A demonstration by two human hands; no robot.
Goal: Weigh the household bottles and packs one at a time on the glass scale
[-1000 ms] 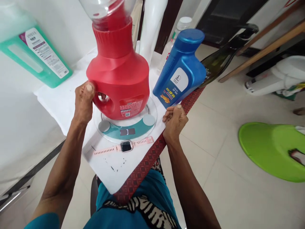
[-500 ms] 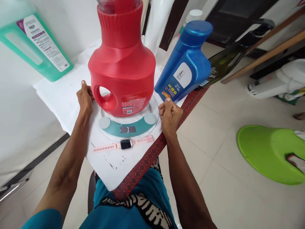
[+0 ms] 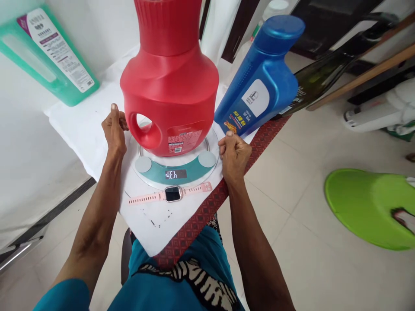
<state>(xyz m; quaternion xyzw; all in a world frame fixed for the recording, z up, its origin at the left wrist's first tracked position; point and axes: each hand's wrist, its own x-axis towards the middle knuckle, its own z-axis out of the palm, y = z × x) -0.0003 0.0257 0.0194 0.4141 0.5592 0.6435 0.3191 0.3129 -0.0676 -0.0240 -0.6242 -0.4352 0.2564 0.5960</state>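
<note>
A large red jug [image 3: 168,86] with a round side handle stands on a glass bathroom scale [image 3: 158,173] with a teal band and a lit digital display [image 3: 175,174]. My left hand [image 3: 114,131] rests on the white cloth at the scale's left edge, fingers curled in and thumb on top. At the right edge, my right hand [image 3: 236,154] is likewise closed, its fingertips close to the glass, in front of a blue bottle [image 3: 259,82]. Nothing shows in either hand. A smartwatch with a pink strap [image 3: 173,194] lies flat just before the scale.
A green bottle of liquid [image 3: 55,56] stands at the back left by the wall. Behind the blue bottle is a dark glass bottle [image 3: 319,77]. The white cloth [image 3: 74,129] covers a red patterned tabletop [image 3: 194,226]. A bright green plastic seat [image 3: 359,207] stands on the tiled floor.
The scale's display has gone from a single partial figure to several lit digits. Both hands stay beside the scale. The view has shifted slightly closer.
</note>
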